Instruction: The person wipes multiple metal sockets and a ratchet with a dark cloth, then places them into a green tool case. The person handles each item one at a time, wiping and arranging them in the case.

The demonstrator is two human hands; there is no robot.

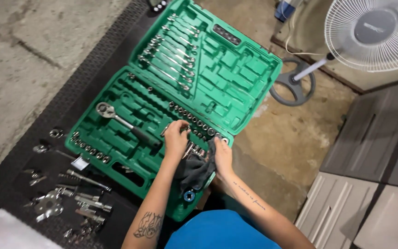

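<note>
— Over the open green plastic socket-set case [171, 106] on black matting: left hand [176, 138] curled, fingertips pinching among small chrome sockets [194, 121].
— Right hand [222, 154]?
— Closed around a dark grey rag [195, 169], at the case's near edge.

Open green case [236, 83] fills the mat ahead; loose tools [65, 193] crowd left, fan [369, 32] seemingly blocks right.

left hand [176, 138] fingertips buried among sockets, can't tell what they pinch; right hand [222, 157] half under dark rag [196, 168], its hold unclear; rag covers case [236, 78] slots beneath; fan [374, 32] head cut by top-right edge; loose tools [65, 198] bottom-left too small to identify
</note>
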